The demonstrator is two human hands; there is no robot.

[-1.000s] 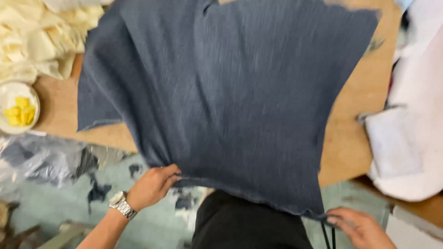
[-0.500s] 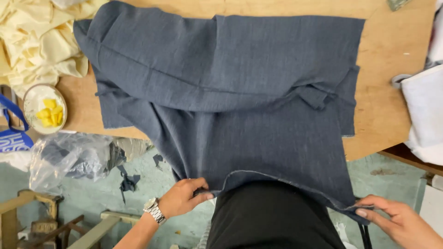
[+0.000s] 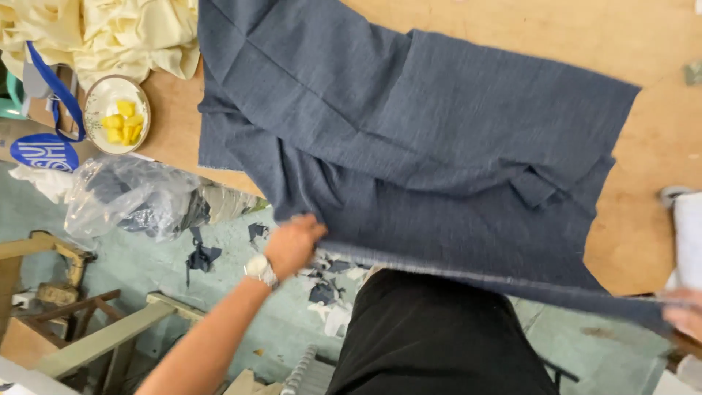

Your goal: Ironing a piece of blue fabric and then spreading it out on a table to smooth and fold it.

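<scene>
The blue-grey cloth [image 3: 424,153] now lies flatter on the wooden table [image 3: 658,66], its long axis running left-right. The left hand [image 3: 292,245] pinches its near edge, which hangs off the table; the right hand [image 3: 684,314], cut off by the frame, grips the far corner, though its fingers cannot be made out.

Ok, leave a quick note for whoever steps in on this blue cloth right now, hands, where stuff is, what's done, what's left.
Left hand: gripping the near edge of the dark blue fabric, wristwatch on that wrist.
Right hand: at the frame's right edge, pinching the same near edge; mostly cut off.
Fabric: spread over the wooden table, near edge stretched taut between the hands, hanging past the table edge. Folds and creases remain near the middle and left.
Nearby: cream cloth pile, small dish of yellow pieces, plastic bag on the floor.
Done: cloth laid out. Left: smoothing the folds.
</scene>
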